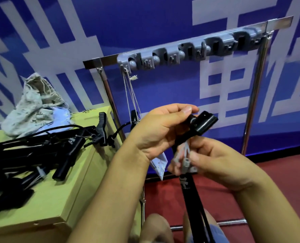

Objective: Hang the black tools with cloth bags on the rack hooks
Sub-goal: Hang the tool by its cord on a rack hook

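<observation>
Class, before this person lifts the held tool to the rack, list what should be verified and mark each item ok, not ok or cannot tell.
1. Left hand holds the black tool head: ok.
2. Right hand holds the part below: ok.
3. Cloth bag attached to tool: cannot tell.
4. Hanging loop free to catch a hook: cannot tell.
5. Free spots on the hook rack: ok; strings hang only at its left end.

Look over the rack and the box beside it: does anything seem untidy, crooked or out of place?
Yes. The black tools lie in a tangled heap on the yellow-green box, some overhanging its edge, with cloth bags crumpled behind. The rack's hook strip looks tilted, possibly lens distortion.
</observation>
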Action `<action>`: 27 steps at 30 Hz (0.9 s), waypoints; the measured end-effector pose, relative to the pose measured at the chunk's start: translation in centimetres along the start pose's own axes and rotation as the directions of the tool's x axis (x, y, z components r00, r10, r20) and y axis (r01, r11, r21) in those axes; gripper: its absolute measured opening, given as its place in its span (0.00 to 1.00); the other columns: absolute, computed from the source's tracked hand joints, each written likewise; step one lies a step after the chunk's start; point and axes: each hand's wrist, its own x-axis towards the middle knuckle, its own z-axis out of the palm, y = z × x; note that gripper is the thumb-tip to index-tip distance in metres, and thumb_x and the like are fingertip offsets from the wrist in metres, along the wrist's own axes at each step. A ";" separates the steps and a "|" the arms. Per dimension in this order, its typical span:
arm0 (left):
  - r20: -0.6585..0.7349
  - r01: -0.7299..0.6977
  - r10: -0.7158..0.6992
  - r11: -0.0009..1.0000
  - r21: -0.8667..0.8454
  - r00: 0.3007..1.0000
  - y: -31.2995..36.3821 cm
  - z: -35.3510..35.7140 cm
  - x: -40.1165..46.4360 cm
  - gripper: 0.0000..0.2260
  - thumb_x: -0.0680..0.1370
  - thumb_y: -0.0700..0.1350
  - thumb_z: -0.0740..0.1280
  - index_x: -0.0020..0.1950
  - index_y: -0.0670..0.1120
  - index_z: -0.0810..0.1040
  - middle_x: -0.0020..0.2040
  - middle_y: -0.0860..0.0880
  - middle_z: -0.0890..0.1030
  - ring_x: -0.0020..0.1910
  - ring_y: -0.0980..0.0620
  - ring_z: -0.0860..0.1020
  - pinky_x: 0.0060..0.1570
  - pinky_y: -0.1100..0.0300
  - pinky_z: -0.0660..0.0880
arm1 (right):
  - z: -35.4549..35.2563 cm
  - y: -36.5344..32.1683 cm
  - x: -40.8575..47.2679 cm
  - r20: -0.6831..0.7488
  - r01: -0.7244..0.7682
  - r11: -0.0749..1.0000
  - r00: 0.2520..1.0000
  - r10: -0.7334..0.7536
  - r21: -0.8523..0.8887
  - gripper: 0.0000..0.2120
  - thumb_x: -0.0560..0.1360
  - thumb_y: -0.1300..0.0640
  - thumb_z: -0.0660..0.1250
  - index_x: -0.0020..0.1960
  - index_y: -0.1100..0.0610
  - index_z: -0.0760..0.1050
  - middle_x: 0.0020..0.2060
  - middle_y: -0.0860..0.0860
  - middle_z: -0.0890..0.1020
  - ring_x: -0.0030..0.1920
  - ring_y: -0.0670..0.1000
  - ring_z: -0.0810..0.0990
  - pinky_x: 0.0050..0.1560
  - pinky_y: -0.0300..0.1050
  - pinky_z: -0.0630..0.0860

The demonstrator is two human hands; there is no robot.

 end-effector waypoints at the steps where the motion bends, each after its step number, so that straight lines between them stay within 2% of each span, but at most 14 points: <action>1: 0.006 0.003 -0.003 1.000 0.003 1.000 0.2 -0.1 -0.1 0.09 0.75 0.40 0.64 0.39 0.44 0.83 0.47 0.36 0.76 0.54 0.37 0.73 0.53 0.52 0.73 | 0.2 -0.2 0.2 0.026 0.002 0.999 1.000 -0.003 0.040 0.09 0.68 0.47 0.73 0.43 0.52 0.81 0.36 0.53 0.84 0.43 0.51 0.83 0.46 0.42 0.77; 3: 0.022 -0.004 0.004 1.000 0.023 1.000 0.4 -0.6 -0.5 0.09 0.77 0.39 0.62 0.42 0.44 0.82 0.44 0.39 0.78 0.51 0.39 0.75 0.50 0.55 0.76 | 0.7 -0.3 1.0 0.054 -0.038 0.993 0.998 0.032 0.113 0.14 0.68 0.43 0.72 0.42 0.54 0.80 0.33 0.53 0.83 0.40 0.53 0.83 0.43 0.42 0.78; 6: 0.040 -0.020 0.017 0.997 0.081 0.999 0.7 -1.2 -0.8 0.09 0.78 0.39 0.60 0.45 0.43 0.79 0.36 0.47 0.81 0.37 0.51 0.80 0.38 0.63 0.78 | 1.4 0.2 1.9 0.084 -0.051 0.991 0.996 0.041 0.124 0.13 0.67 0.46 0.72 0.39 0.56 0.80 0.31 0.55 0.83 0.32 0.50 0.81 0.31 0.37 0.75; 9: 0.051 -0.027 0.022 0.995 0.100 0.998 0.9 -1.8 -1.2 0.08 0.78 0.39 0.61 0.46 0.43 0.80 0.35 0.49 0.82 0.33 0.55 0.80 0.36 0.65 0.77 | 1.9 0.2 2.3 0.128 -0.065 0.989 0.991 0.049 0.130 0.12 0.67 0.48 0.73 0.38 0.57 0.80 0.31 0.57 0.83 0.31 0.49 0.82 0.24 0.34 0.72; 12: 0.052 -0.034 0.029 0.994 0.105 0.998 1.0 -2.3 -1.5 0.08 0.78 0.39 0.61 0.48 0.42 0.80 0.37 0.46 0.82 0.37 0.50 0.80 0.39 0.63 0.79 | 2.4 0.0 2.7 0.172 -0.056 0.995 0.984 0.042 0.077 0.11 0.68 0.47 0.73 0.39 0.56 0.80 0.34 0.57 0.84 0.34 0.52 0.82 0.24 0.33 0.72; 14: 0.054 -0.036 0.030 0.995 0.096 0.998 0.9 -2.4 -1.6 0.08 0.79 0.40 0.60 0.51 0.41 0.79 0.40 0.43 0.81 0.44 0.43 0.78 0.46 0.56 0.78 | 2.6 -0.1 2.8 0.177 -0.039 0.997 0.984 0.026 0.070 0.11 0.67 0.48 0.73 0.40 0.55 0.80 0.35 0.58 0.85 0.35 0.55 0.82 0.24 0.34 0.72; 16: 0.039 -0.032 0.029 0.996 0.080 0.999 0.6 -2.5 -1.6 0.09 0.79 0.40 0.60 0.52 0.41 0.78 0.44 0.38 0.79 0.51 0.39 0.76 0.55 0.48 0.75 | 2.8 -0.1 2.9 0.167 -0.019 0.995 0.986 0.003 0.096 0.09 0.67 0.50 0.74 0.40 0.55 0.80 0.35 0.57 0.85 0.33 0.50 0.83 0.24 0.33 0.73; 18: 0.016 -0.022 0.021 0.998 0.062 1.000 0.2 -2.5 -1.5 0.09 0.80 0.41 0.59 0.52 0.41 0.78 0.48 0.35 0.78 0.54 0.36 0.75 0.59 0.42 0.72 | 3.0 -0.3 3.1 0.130 -0.019 0.995 0.991 0.006 0.096 0.09 0.65 0.50 0.74 0.39 0.55 0.81 0.34 0.57 0.85 0.32 0.46 0.83 0.24 0.33 0.73; 21: -0.010 0.020 -0.019 0.998 0.058 1.000 -0.1 -2.7 -1.2 0.11 0.80 0.47 0.60 0.50 0.43 0.80 0.49 0.34 0.79 0.52 0.34 0.76 0.48 0.45 0.76 | 2.9 -0.7 3.8 0.016 -0.009 1.000 1.000 0.009 0.010 0.08 0.63 0.52 0.76 0.37 0.55 0.82 0.33 0.55 0.85 0.31 0.46 0.83 0.25 0.33 0.72; 23: -0.047 0.065 -0.059 0.987 0.148 0.997 0.0 -3.1 -1.1 0.14 0.80 0.51 0.60 0.47 0.47 0.83 0.47 0.37 0.81 0.47 0.39 0.76 0.39 0.54 0.72 | 3.0 -0.9 4.8 -0.056 0.007 1.000 0.998 -0.008 -0.017 0.03 0.64 0.59 0.75 0.37 0.57 0.83 0.33 0.54 0.85 0.31 0.46 0.83 0.26 0.34 0.73; 24: -0.061 0.090 -0.080 0.979 0.185 0.995 0.1 -3.5 -1.0 0.16 0.81 0.51 0.58 0.43 0.47 0.84 0.43 0.41 0.82 0.42 0.44 0.78 0.36 0.57 0.70 | 3.1 -1.0 5.4 -0.082 0.014 1.000 0.997 -0.016 -0.025 0.03 0.65 0.59 0.73 0.37 0.58 0.83 0.32 0.54 0.85 0.33 0.47 0.83 0.28 0.34 0.73; 25: -0.074 0.129 -0.117 0.974 0.184 0.990 0.3 -4.0 -1.0 0.18 0.81 0.51 0.57 0.40 0.48 0.84 0.40 0.45 0.82 0.39 0.48 0.78 0.35 0.59 0.69 | 3.3 -0.9 6.1 -0.110 0.021 1.000 0.994 -0.023 -0.023 0.03 0.65 0.59 0.72 0.36 0.59 0.83 0.32 0.55 0.85 0.34 0.48 0.84 0.30 0.35 0.75; 27: -0.070 0.192 -0.183 0.969 0.157 0.981 0.8 -5.2 -0.9 0.15 0.79 0.51 0.59 0.44 0.47 0.82 0.43 0.44 0.79 0.40 0.49 0.76 0.40 0.57 0.73 | 3.8 -0.6 7.3 -0.175 0.033 0.999 0.984 -0.027 0.029 0.06 0.63 0.57 0.71 0.37 0.60 0.83 0.33 0.56 0.85 0.36 0.50 0.84 0.34 0.40 0.80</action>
